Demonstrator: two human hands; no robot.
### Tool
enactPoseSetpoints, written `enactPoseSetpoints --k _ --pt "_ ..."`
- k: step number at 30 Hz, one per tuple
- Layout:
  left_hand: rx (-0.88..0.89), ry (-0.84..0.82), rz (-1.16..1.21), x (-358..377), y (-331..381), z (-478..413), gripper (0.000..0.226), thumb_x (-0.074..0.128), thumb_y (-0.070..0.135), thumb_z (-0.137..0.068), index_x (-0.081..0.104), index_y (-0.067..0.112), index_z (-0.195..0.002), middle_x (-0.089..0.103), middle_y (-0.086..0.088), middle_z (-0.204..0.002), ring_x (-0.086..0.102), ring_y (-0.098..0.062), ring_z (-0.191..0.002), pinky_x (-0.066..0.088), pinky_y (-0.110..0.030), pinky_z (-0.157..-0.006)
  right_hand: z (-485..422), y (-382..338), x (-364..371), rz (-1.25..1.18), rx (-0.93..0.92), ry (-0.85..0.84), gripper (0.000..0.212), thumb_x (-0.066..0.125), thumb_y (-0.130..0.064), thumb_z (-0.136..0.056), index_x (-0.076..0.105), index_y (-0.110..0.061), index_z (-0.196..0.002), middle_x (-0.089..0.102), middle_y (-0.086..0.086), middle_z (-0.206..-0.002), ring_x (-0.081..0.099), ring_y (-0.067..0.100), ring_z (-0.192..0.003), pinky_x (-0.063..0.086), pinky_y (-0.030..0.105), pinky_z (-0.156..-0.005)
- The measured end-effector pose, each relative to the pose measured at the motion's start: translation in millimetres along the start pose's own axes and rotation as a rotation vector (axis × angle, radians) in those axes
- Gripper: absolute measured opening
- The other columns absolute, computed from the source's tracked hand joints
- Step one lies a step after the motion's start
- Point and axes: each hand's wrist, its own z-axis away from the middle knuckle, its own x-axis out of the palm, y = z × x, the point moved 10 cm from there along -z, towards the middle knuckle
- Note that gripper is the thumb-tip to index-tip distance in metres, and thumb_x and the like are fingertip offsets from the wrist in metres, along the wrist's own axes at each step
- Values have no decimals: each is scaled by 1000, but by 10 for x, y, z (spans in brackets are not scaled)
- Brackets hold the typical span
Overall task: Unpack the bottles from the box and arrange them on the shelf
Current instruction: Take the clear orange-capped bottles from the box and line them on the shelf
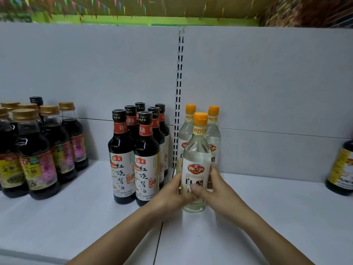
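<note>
Left of the fingers (195, 188), dark soy-sauce bottles (122, 169) cluster on the white shelf (76, 217). The left hand (172, 194) and right hand (214, 188) curl round the label of an upright clear vinegar bottle (196, 157) on the shelf. Two matching bottles (188, 129) stand just behind the fingers.

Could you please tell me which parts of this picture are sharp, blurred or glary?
Head view: the front vinegar bottle is sharp, label legible; the same view's edges smear, blurring the far-right dark bottle and the bunting overhead; small glare spots mark the gold-capped bottles.
</note>
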Motion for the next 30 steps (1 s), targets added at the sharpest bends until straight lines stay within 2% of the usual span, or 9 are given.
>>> enactPoseSetpoints --k 3,5,10,13,18,21,23,27,30 --pt "25 43 -11 -58 -26 -90 58 77 17 -93 49 30 -141 76 20 -115 71 6 -106 57 -13 -82 -100 102 59 40 53 -19 55 65 -40 -99 32 -48 -143 64 -18 -133 62 7 -123 52 35 -107" --pt "21 88 -25 -106 -88 -140 58 77 12 -93 47 30 -140 76 18 -111 71 8 -101 55 -10 -76 -161 165 90 58 86 -28 55 64 -39 -100 34 -41 -146 64 -15 -134 63 9 -122 53 37 -104" --pt "59 125 -127 -92 -117 -182 82 83 19 -76 39 30 -144 61 4 -136 62 -9 -126 55 -37 -105 -257 303 211 144 111 -46 70 68 -37 -96 26 -40 -152 58 -15 -139 58 11 -129 48 32 -109" --pt "81 193 -215 -135 -83 -174 86 77 22 -73 35 33 -147 50 7 -139 50 -12 -135 46 -39 -115 -303 355 252 153 115 -36 77 69 -43 -93 23 -41 -155 55 -16 -142 55 10 -132 44 27 -108" --pt "86 265 -233 -149 -75 -152 93 70 9 -79 25 32 -157 42 7 -149 43 -12 -140 37 -32 -118 -413 402 258 103 156 6 65 75 -31 -92 35 -35 -143 60 -12 -138 56 12 -132 45 29 -111" --pt "106 284 -231 -168 -73 -145 93 67 0 -81 24 34 -156 46 10 -149 43 -8 -142 37 -33 -121 -430 435 267 106 170 42 74 76 -26 -93 33 -25 -153 60 -6 -145 57 15 -134 45 38 -115" --pt "97 267 -210 -177 -81 -158 90 66 -1 -83 22 41 -151 49 13 -146 45 -4 -139 38 -24 -116 -426 440 265 108 163 64 76 75 -25 -93 31 -25 -155 59 -6 -146 57 14 -134 45 39 -116" --pt "106 240 -203 -192 -106 -191 88 63 -2 -87 21 42 -151 51 16 -142 48 2 -133 35 5 -94 -418 433 259 113 133 103 71 74 -24 -95 35 -27 -154 59 -7 -145 57 13 -133 45 37 -115" --pt "103 225 -207 -184 -101 -206 91 61 -1 -89 14 44 -152 47 16 -147 45 1 -136 35 0 -100 -411 426 243 131 112 137 65 74 -27 -95 40 -30 -150 62 -10 -139 59 10 -130 47 26 -107"
